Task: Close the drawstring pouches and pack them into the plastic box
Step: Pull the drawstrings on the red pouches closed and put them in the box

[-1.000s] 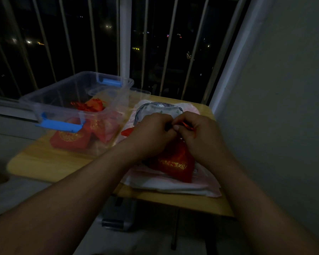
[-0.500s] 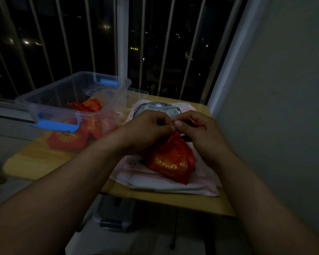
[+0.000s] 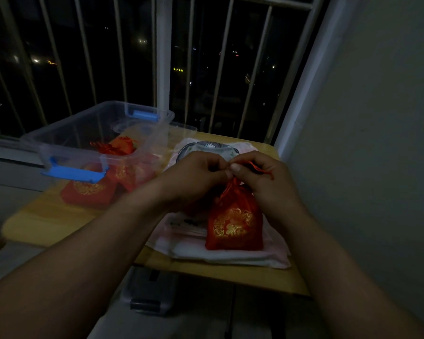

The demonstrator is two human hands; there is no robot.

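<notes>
Pouch closure: cinch neck

Pouch stands on cloth, bench R side. L hand grip pinches its neck; R hand grip clamped on drawstring. Pull outward w/ steady tension, neck held fixed. Plastic box beyond, L, part-filled.

Very dim, grainy night shot. Weak light from cam side catches left hand, right hand & pouch just below them. Window beyond hands black w/ tiny city lights. Edges bowed, forearms soft.
</notes>
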